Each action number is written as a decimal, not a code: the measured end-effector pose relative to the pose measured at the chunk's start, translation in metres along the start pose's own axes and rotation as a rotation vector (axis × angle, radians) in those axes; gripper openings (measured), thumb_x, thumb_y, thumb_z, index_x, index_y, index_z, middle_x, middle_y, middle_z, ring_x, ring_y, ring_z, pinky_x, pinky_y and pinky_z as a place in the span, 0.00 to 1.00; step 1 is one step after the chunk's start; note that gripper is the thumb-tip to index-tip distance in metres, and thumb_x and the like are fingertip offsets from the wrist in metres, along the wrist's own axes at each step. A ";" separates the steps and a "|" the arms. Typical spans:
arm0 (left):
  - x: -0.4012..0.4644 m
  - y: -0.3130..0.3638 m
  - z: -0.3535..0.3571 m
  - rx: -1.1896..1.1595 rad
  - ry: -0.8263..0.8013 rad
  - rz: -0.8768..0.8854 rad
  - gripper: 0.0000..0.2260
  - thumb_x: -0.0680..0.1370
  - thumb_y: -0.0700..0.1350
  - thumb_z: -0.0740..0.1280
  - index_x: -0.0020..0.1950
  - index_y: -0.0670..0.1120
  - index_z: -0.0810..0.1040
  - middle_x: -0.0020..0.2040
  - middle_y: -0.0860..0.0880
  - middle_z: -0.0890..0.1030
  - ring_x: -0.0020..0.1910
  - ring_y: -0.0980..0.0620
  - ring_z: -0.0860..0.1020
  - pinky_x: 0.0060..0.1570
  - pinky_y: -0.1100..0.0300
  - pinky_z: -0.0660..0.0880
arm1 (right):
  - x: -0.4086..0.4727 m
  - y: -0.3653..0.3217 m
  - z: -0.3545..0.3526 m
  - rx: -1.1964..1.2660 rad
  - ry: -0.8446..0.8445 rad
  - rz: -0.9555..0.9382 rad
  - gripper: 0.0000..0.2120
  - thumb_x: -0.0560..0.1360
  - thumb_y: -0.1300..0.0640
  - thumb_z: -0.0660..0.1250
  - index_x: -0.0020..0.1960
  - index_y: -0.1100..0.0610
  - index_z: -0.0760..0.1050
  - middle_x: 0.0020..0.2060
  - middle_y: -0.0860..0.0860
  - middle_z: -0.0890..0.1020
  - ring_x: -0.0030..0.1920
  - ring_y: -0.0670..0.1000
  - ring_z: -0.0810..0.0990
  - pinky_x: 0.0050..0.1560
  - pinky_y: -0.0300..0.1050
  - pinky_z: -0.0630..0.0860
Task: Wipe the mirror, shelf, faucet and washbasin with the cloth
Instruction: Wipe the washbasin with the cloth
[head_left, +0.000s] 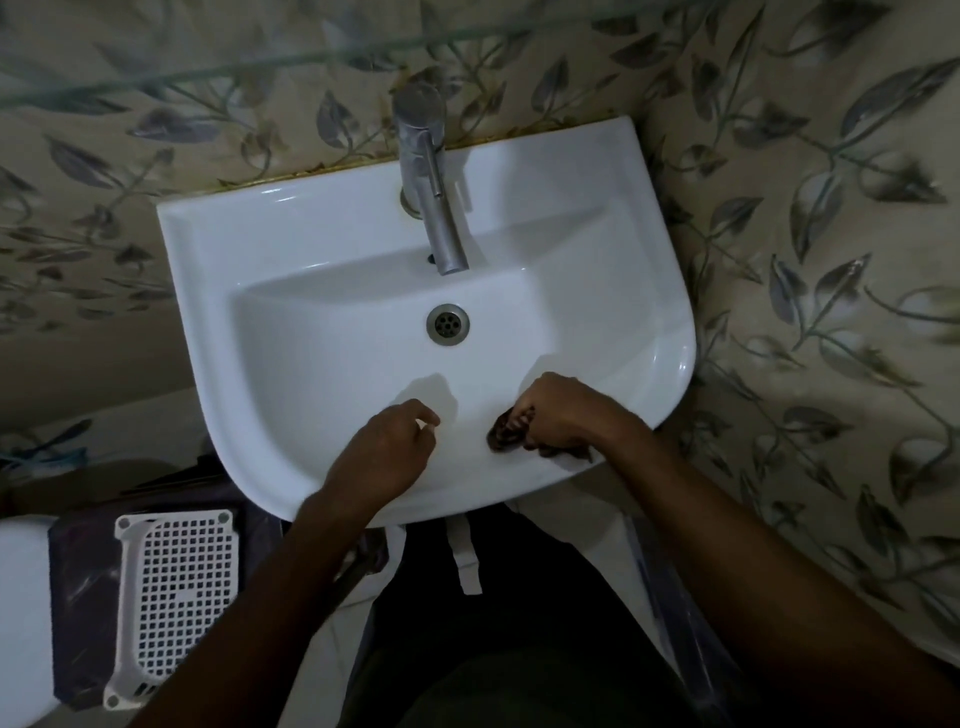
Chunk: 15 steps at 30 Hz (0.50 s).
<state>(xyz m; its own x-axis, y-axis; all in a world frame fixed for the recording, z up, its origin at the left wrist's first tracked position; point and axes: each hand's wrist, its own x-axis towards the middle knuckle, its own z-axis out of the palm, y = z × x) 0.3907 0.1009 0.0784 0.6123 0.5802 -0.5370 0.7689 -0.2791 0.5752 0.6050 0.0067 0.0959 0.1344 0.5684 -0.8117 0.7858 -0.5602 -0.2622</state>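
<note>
A white washbasin (311, 291) fills the middle of the view, with a round metal drain (448, 323) in its bowl. A chrome faucet (427, 171) stands at the back rim, its spout pointing over the bowl. My right hand (563, 408) is closed around a dark bunched cloth (506, 431) and rests on the basin's near right rim. My left hand (387, 449) hovers over the near rim just left of it, fingers loosely curled, holding nothing. A glass shelf edge (260, 65) crosses the top. The mirror is out of view.
Leaf-patterned tiles (805, 208) cover the wall behind and to the right. A white perforated plastic basket (176, 587) lies on a dark surface at the lower left, beside a white rounded object (23, 618). My dark trousers are below the basin.
</note>
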 end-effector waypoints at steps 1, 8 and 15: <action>-0.005 -0.004 -0.004 0.005 0.019 0.005 0.10 0.82 0.45 0.62 0.60 0.49 0.79 0.54 0.49 0.80 0.52 0.51 0.78 0.50 0.61 0.68 | -0.006 -0.008 0.003 0.037 -0.016 -0.043 0.08 0.71 0.59 0.71 0.49 0.56 0.84 0.44 0.55 0.84 0.43 0.55 0.84 0.45 0.48 0.81; -0.029 -0.011 -0.004 -0.244 0.169 -0.028 0.13 0.81 0.39 0.59 0.55 0.54 0.77 0.48 0.54 0.76 0.41 0.58 0.77 0.39 0.72 0.68 | -0.016 -0.095 0.051 0.171 0.039 -0.385 0.16 0.75 0.56 0.71 0.33 0.51 0.68 0.32 0.50 0.69 0.41 0.52 0.68 0.43 0.47 0.64; -0.053 -0.037 -0.017 -0.248 0.367 -0.006 0.12 0.79 0.38 0.62 0.53 0.55 0.79 0.50 0.55 0.77 0.49 0.55 0.72 0.53 0.66 0.68 | -0.021 -0.061 0.043 0.193 0.029 -0.395 0.17 0.70 0.54 0.75 0.57 0.41 0.82 0.50 0.55 0.74 0.52 0.57 0.76 0.54 0.49 0.75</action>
<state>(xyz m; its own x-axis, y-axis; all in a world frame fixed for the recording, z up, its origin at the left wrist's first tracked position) 0.3267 0.0934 0.0956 0.4676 0.8270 -0.3120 0.6774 -0.1085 0.7275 0.5282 0.0031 0.1070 -0.1342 0.7768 -0.6153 0.6535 -0.3974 -0.6442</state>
